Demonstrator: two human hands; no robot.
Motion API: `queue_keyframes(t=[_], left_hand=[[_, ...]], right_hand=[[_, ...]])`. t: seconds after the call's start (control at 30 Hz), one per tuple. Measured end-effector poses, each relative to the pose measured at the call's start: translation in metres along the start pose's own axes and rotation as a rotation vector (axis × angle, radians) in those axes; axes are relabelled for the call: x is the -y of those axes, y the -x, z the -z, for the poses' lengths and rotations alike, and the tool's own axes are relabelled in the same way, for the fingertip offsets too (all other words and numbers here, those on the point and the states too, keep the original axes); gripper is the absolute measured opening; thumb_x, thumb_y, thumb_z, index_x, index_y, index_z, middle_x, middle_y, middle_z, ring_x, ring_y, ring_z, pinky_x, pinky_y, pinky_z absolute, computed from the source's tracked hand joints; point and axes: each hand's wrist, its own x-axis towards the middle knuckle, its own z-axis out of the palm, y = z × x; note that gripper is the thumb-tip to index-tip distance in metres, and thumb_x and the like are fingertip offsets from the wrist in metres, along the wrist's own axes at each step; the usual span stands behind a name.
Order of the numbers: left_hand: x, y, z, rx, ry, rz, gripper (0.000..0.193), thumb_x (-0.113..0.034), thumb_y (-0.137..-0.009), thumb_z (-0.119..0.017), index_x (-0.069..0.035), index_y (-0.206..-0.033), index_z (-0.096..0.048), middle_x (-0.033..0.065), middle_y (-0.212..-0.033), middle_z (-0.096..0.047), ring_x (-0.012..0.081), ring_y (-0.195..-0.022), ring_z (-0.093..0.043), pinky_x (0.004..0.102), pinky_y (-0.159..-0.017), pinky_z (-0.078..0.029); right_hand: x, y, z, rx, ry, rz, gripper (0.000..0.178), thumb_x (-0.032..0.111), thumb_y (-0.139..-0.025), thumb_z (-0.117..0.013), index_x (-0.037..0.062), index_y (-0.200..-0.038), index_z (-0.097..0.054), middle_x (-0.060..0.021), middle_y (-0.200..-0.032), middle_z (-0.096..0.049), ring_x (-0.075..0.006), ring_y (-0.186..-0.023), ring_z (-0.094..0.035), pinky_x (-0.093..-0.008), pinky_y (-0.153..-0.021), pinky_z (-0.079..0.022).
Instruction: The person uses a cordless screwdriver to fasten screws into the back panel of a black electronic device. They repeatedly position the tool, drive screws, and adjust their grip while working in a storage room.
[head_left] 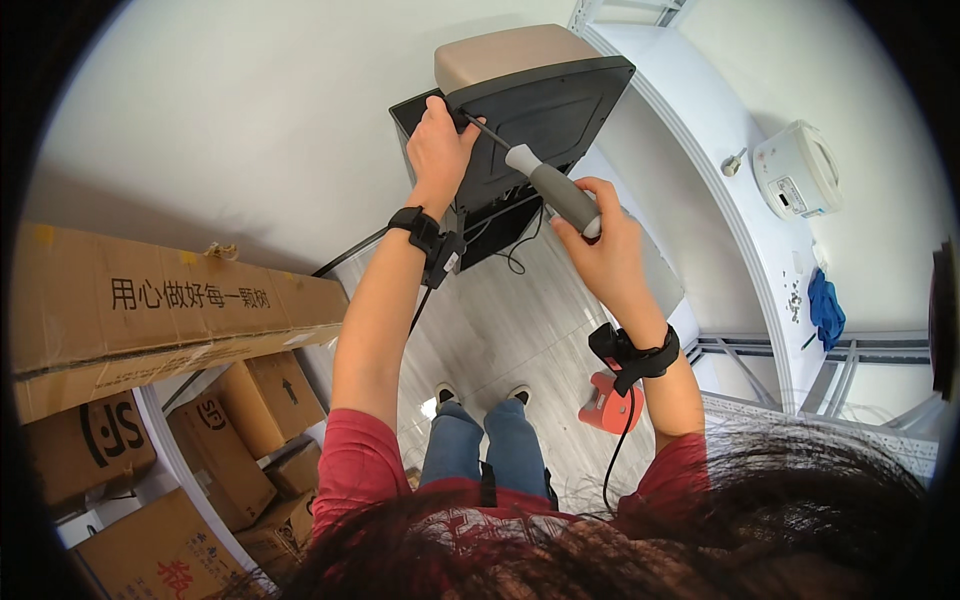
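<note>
A screwdriver (565, 198) with a grey handle and pale collar is held by its handle end in my right hand (611, 248). Its dark shaft slants up and left to the edge of a black panel (545, 115), close to the fingers of my left hand (438, 150). What the tip touches is too small to make out. My left hand grips the left edge of the black panel, thumb beside the shaft. A tan, rounded, padded-looking part (515, 52) sits behind the panel. Below it are a black frame (500, 235) and a thin cable (517, 262).
Cardboard boxes (200, 295) are stacked on shelving at the left. To the right, a white shelf (715, 110) bears a white rice cooker (797, 172) and a blue cloth (826, 310). A red object (606, 402) lies on the grey floor (470, 340) near my right forearm.
</note>
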Motion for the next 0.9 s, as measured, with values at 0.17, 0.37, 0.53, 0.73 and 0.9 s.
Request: queue_keyframes(t=[0.17, 0.37, 0.53, 0.73, 0.9], left_hand=[[0.01, -0.001, -0.006, -0.032, -0.012, -0.026, 0.052, -0.04, -0.074, -0.074, -0.002, -0.087, -0.042, 0.0139, -0.076, -0.062, 0.0336, -0.067, -0.061, 0.0409, -0.055, -0.047], [0.011, -0.002, -0.007, -0.038, -0.026, -0.021, 0.052, -0.04, -0.074, -0.074, -0.002, -0.087, -0.042, 0.0142, -0.076, -0.062, 0.034, -0.068, -0.061, 0.0411, -0.055, -0.047], [0.004, -0.002, -0.003, -0.005, -0.007, -0.006, 0.05, -0.036, -0.074, -0.075, -0.002, -0.086, -0.041, 0.0149, -0.075, -0.061, 0.0345, -0.069, -0.062, 0.0416, -0.057, -0.048], [0.01, -0.002, -0.005, -0.047, -0.007, -0.027, 0.051, -0.039, -0.074, -0.075, -0.003, -0.086, -0.041, 0.014, -0.074, -0.062, 0.0346, -0.067, -0.061, 0.0416, -0.054, -0.046], [0.004, -0.001, -0.002, -0.002, -0.014, -0.006, 0.05, -0.036, -0.074, -0.075, -0.002, -0.085, -0.04, 0.0151, -0.075, -0.06, 0.0345, -0.071, -0.062, 0.0418, -0.058, -0.048]], right_hand=[[0.002, -0.004, 0.002, -0.054, 0.115, -0.032, 0.039, 0.014, -0.079, -0.071, 0.007, -0.114, -0.055, -0.0129, -0.084, -0.059, -0.0233, -0.061, -0.057, -0.0308, -0.057, -0.047], [0.006, 0.001, -0.005, -0.122, 0.001, 0.175, 0.038, 0.01, -0.081, -0.069, 0.0049, -0.116, -0.056, -0.0078, -0.098, -0.055, -0.0139, -0.073, -0.053, -0.0262, -0.061, -0.044], [-0.006, 0.0, -0.003, -0.107, 0.059, 0.232, 0.04, 0.012, -0.08, -0.07, 0.0046, -0.116, -0.056, -0.0131, -0.096, -0.056, -0.0212, -0.069, -0.056, -0.0299, -0.058, -0.048], [0.008, 0.001, 0.001, 0.066, 0.06, -0.124, 0.045, 0.014, -0.079, -0.071, 0.006, -0.12, -0.055, -0.0143, -0.091, -0.056, -0.0215, -0.068, -0.056, -0.0323, -0.056, -0.046], [0.006, 0.007, -0.003, -0.011, 0.077, 0.103, 0.042, 0.009, -0.078, -0.069, 0.0079, -0.117, -0.057, -0.0106, -0.087, -0.055, -0.0166, -0.067, -0.054, -0.0306, -0.059, -0.046]])
